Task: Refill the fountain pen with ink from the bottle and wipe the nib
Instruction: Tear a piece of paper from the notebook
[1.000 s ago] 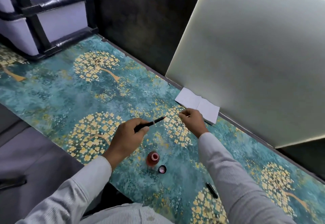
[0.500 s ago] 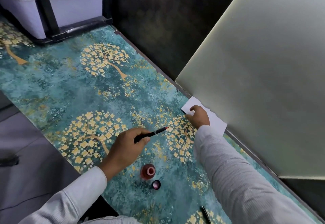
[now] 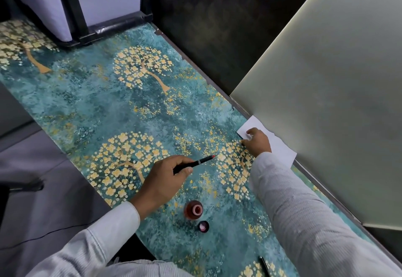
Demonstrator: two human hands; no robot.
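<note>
My left hand grips a black fountain pen by its barrel, with the red-stained nib pointing right and away from me above the table. Off to the right, my right hand lies on a folded white tissue against the frosted panel, fingers curled at the tissue's near edge. The open ink bottle with red ink stands near me, between my arms. Just to the right of the bottle lies its black cap.
The table wears a teal cloth with gold trees. A frosted panel and a dark wall bound the far side. A white crate in a black frame sits at the far left. The pen's black cap lies near my right sleeve.
My right hand has moved away from the pen's nib to the tissue and settled on it. My left hand keeps the pen in about the same place. The camera has tilted.
</note>
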